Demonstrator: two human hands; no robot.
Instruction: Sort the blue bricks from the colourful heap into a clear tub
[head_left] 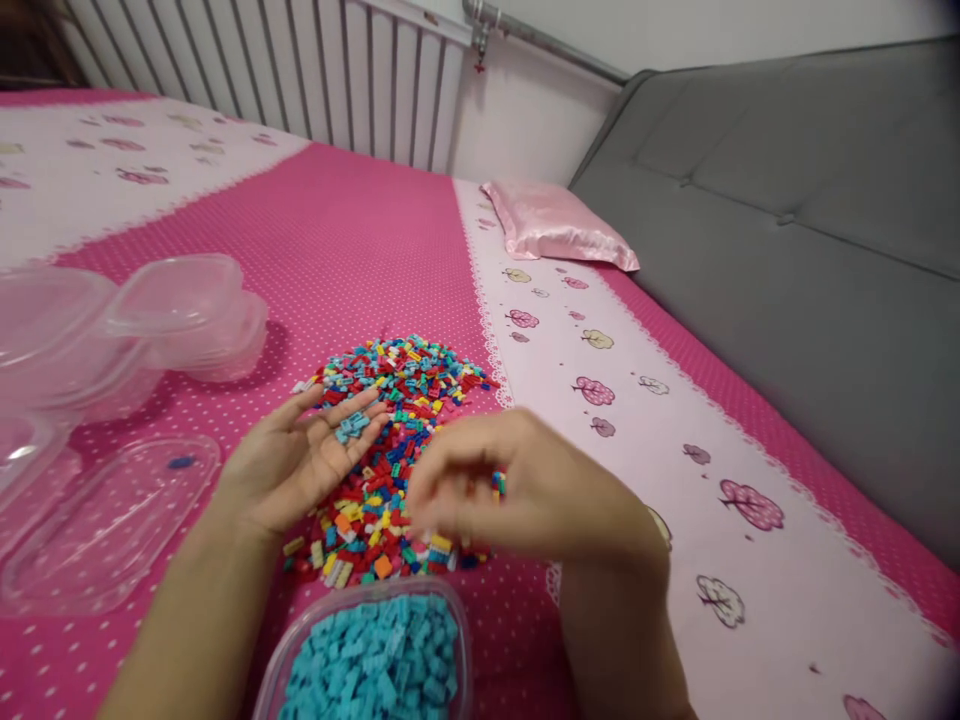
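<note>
My left hand (304, 455) is palm up with its fingers stretched out, holding a few light-blue toy bricks (352, 427) on the fingers. Over the right side of a mixed pile of colourful toy bricks (382, 490) hovers my right hand (499, 490), its fingers curled with the tips together. Motion blurs those fingertips, so whatever is between them cannot be made out. In front of both hands stands a clear plastic tub (463, 640) filled with light-blue bricks.
Stacked clear plastic containers (187, 310) stand on the left, with a transparent lid (112, 530) lying nearer. The pink bedspread (360, 240) lies under everything. A pink pillow (559, 225) rests by the grey headboard (765, 160). A white radiator (300, 75) is at the back.
</note>
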